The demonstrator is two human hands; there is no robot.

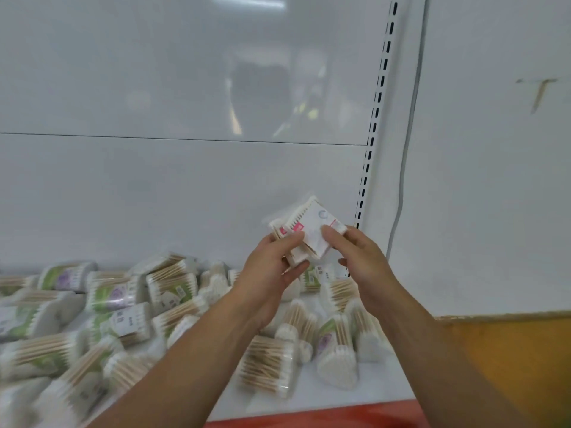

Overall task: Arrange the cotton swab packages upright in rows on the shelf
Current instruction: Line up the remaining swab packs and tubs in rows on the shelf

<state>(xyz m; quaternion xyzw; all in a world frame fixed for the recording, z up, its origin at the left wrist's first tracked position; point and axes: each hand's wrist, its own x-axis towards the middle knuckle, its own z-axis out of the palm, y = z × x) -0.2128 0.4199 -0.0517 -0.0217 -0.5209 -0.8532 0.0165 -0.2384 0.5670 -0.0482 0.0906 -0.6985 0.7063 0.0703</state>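
Observation:
Both hands hold a small bunch of flat cotton swab packages [306,225] with white and pink labels, raised above the shelf near its right upright. My left hand [272,267] grips the bunch from the left and below. My right hand [358,254] pinches its right side with thumb and fingers. Below, several cotton swab packages [123,316] with green labels and wooden sticks lie jumbled flat on the white shelf [355,393]. None of them stands upright in view.
A white back panel [185,180] rises behind the shelf, and a slotted upright [369,149] marks its right end. A white wall with an orange band [509,350] lies to the right. The shelf's front edge is red [309,418].

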